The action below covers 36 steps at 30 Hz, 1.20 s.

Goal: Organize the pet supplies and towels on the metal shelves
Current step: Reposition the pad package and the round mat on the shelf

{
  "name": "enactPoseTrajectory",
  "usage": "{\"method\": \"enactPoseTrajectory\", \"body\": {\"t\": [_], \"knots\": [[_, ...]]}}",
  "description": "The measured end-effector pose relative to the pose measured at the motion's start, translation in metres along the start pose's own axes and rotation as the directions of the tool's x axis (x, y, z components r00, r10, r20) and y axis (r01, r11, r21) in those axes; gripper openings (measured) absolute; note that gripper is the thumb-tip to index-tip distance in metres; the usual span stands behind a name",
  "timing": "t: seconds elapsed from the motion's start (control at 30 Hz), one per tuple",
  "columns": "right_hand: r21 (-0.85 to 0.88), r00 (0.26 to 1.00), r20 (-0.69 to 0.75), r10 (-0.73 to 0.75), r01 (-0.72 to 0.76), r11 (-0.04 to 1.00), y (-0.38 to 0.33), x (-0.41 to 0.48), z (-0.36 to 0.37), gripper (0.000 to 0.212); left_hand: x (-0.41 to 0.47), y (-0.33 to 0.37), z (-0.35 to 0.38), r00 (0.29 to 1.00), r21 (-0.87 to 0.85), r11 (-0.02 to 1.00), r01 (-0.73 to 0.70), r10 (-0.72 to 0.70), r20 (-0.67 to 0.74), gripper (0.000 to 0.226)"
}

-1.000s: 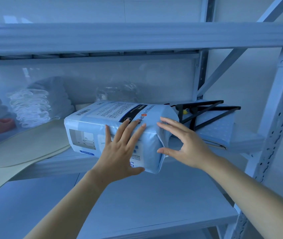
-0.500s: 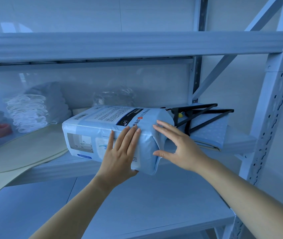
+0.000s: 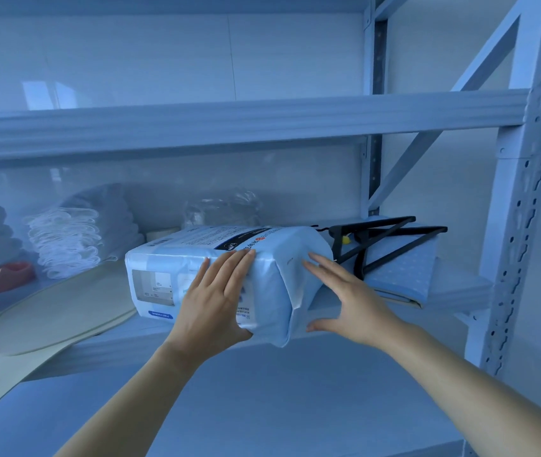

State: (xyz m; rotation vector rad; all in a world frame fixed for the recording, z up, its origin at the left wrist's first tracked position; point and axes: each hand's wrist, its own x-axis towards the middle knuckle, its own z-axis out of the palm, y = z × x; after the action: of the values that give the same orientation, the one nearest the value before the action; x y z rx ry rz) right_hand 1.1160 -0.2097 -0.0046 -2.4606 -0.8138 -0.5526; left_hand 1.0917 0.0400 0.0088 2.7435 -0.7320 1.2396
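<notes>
Just beside the package [image 3: 262, 258], a black frame [image 3: 384, 245] tops a blue pad [image 3: 404, 275].

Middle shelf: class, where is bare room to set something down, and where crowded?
Bare: the narrow strip between the blue pack and the dotted board, and the corner between that board and the right post. Crowded: left of the pack, with beige mat, white stack, pink bowl.

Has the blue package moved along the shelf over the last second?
No clear shift: the blue package still ends at the black hangers and beside the oval mat; only the camera tilted.
</notes>
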Motion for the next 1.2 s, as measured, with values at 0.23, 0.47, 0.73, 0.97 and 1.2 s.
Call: {"method": "enactPoseTrajectory", "body": {"t": [0.23,0.47,0.73,0.97,1.2], "knots": [[-0.113,0.976,-0.144,-0.162,0.147,0.983,-0.004,0.017,0.019,0.126,0.009,-0.003,-0.032,0.999,-0.081,0.996,0.023,-0.026,-0.042,0.117],[-0.061,0.901,-0.324,-0.288,0.284,0.957,-0.023,0.043,0.021,0.103,0.007,-0.029,-0.058,0.991,-0.16,0.982,0.105,-0.117,-0.066,0.128],[-0.035,0.87,-0.351,-0.346,0.357,0.933,-0.069,0.077,0.022,0.087,-0.015,-0.066,-0.076,0.975,-0.129,0.991,-0.039,0.01,-0.222,0.109],[-0.097,0.808,-0.419,-0.415,0.415,0.905,-0.108,0.1,0.034,0.064,-0.024,-0.087,-0.082,0.947,-0.185,0.982,0.023,-0.081,-0.31,0.104],[-0.232,0.77,-0.446,-0.457,0.394,0.89,-0.127,0.11,0.033,0.054,-0.024,-0.101,-0.093,0.935,-0.362,0.93,0.065,-0.184,-0.305,0.067]]}}
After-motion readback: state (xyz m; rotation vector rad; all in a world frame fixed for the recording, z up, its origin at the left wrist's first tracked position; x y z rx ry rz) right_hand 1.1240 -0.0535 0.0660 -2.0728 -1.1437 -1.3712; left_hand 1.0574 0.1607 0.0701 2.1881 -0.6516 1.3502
